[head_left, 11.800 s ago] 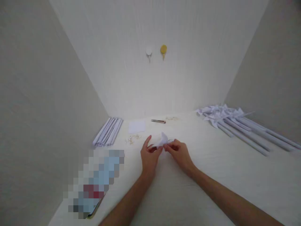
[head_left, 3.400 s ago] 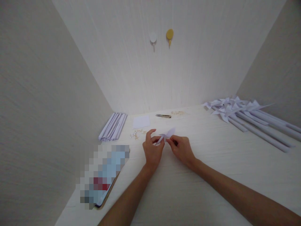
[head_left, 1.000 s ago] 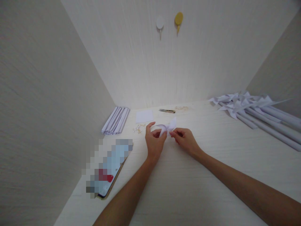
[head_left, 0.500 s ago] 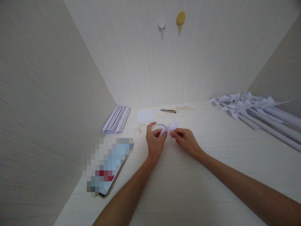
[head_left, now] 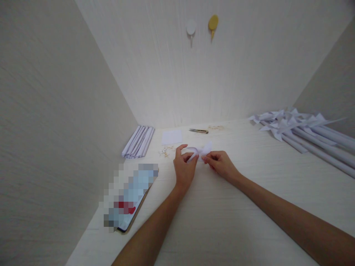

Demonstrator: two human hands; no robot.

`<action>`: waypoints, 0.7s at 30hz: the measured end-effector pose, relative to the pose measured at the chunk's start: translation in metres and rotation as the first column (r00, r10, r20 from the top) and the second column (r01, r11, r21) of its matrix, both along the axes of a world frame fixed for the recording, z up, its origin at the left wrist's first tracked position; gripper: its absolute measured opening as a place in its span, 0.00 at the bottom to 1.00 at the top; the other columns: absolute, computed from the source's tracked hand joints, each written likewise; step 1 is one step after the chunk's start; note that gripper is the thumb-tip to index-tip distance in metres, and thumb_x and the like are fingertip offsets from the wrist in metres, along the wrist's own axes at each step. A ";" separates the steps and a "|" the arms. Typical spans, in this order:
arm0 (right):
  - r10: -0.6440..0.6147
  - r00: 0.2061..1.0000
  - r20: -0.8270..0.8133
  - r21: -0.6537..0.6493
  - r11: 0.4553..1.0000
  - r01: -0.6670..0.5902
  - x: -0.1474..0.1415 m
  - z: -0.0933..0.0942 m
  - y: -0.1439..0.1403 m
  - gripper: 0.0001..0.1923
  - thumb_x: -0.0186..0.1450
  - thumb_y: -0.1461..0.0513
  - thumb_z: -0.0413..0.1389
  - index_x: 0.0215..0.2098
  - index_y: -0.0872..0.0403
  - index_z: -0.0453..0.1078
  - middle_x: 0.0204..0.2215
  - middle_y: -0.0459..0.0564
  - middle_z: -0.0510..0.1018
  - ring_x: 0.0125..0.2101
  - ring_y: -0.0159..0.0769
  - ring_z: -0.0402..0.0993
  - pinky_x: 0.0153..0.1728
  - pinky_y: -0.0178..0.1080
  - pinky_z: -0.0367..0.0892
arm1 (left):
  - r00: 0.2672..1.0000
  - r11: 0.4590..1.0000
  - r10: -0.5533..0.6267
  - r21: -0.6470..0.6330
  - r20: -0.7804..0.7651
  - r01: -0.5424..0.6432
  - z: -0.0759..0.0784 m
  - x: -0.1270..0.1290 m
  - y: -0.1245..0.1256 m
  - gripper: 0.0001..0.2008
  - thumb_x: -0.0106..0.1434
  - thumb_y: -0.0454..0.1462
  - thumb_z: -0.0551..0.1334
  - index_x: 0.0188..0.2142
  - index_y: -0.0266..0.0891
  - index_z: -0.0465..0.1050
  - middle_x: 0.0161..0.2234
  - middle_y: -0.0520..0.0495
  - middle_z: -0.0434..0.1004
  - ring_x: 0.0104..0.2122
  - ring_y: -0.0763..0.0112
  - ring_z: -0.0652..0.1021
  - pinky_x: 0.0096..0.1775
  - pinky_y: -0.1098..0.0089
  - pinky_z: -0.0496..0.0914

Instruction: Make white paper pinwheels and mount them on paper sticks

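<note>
Between my hands, just above the table, is a white paper pinwheel (head_left: 205,148) with curled, bent flaps. My left hand (head_left: 185,170) pinches it near the middle with the thumb, its index finger arched over the paper's left side. On the right, my right hand (head_left: 222,164) has its thumb and fingers closed on the edge of a flap. The paper's underside and part of its middle are hidden by my fingers. Small yellowish pins or fasteners (head_left: 166,151) lie scattered left of my left hand, and a flat square of white paper (head_left: 171,137) rests behind them.
Thread snips (head_left: 199,130) lie near the wall beside more small yellowish pieces (head_left: 215,128). Rolled paper tubes (head_left: 138,142) are stacked at left, with a partly blurred phone (head_left: 133,199) nearer me. Pinwheels on paper sticks (head_left: 294,125) pile up at right. Two hooks (head_left: 213,23) hang on the wall.
Both hands keep their hold on the paper pinwheel. The whole view has shifted slightly, and the right flap looks a little more turned to the right.
</note>
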State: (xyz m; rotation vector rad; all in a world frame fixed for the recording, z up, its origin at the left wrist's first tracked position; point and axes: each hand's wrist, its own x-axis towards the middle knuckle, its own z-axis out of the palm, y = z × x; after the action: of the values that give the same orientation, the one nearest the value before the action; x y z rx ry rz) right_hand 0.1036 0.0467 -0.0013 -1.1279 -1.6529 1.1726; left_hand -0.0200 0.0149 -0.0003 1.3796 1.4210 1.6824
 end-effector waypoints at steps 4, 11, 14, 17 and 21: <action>0.075 0.993 -0.089 -0.256 0.962 -0.096 0.004 0.008 0.004 0.12 0.48 0.59 0.54 0.13 0.57 0.62 0.05 0.38 0.57 0.07 0.20 0.48 0.10 0.29 0.42 | 0.996 1.000 0.008 0.009 -0.091 -0.007 0.002 0.000 -0.001 0.20 0.47 0.32 0.60 0.40 0.39 0.59 0.22 0.54 0.72 0.24 0.74 0.73 0.29 0.75 0.65; -0.037 0.998 -0.052 -0.101 0.994 0.032 -0.001 0.003 -0.002 0.12 0.48 0.58 0.54 0.12 0.57 0.62 0.05 0.38 0.60 0.08 0.21 0.51 0.10 0.29 0.46 | 0.991 0.999 0.027 -0.016 -0.131 -0.029 0.003 -0.001 0.000 0.20 0.47 0.32 0.60 0.41 0.39 0.58 0.22 0.55 0.72 0.23 0.74 0.73 0.30 0.74 0.66; -0.037 0.997 -0.074 -0.068 0.997 0.032 -0.002 0.000 -0.002 0.13 0.48 0.58 0.54 0.12 0.57 0.62 0.06 0.38 0.60 0.08 0.21 0.51 0.10 0.28 0.46 | 0.989 0.999 0.037 -0.001 -0.145 -0.038 0.002 -0.002 0.000 0.20 0.47 0.32 0.60 0.41 0.39 0.58 0.23 0.54 0.73 0.24 0.74 0.74 0.31 0.73 0.66; 0.023 0.985 -0.171 -0.249 0.966 -0.066 -0.002 0.003 0.001 0.13 0.47 0.57 0.54 0.12 0.57 0.62 0.05 0.37 0.57 0.06 0.20 0.48 0.09 0.29 0.43 | 0.985 0.999 0.044 0.018 -0.165 -0.041 0.003 -0.001 -0.001 0.20 0.47 0.32 0.60 0.41 0.39 0.59 0.24 0.53 0.73 0.26 0.73 0.74 0.32 0.72 0.66; 0.004 0.979 -0.204 -0.313 0.947 -0.069 -0.004 0.005 -0.002 0.12 0.46 0.57 0.54 0.12 0.57 0.61 0.04 0.37 0.56 0.06 0.20 0.47 0.08 0.29 0.42 | 0.985 0.998 0.058 0.027 -0.165 -0.055 0.004 -0.001 -0.002 0.20 0.47 0.32 0.60 0.41 0.39 0.59 0.24 0.53 0.73 0.26 0.73 0.74 0.33 0.72 0.67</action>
State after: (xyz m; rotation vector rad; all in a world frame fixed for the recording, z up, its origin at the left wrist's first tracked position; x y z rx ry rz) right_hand 0.0997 0.0450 0.0033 -1.1325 -1.3658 1.5666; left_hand -0.0208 0.0131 0.0034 1.5356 1.5501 1.6559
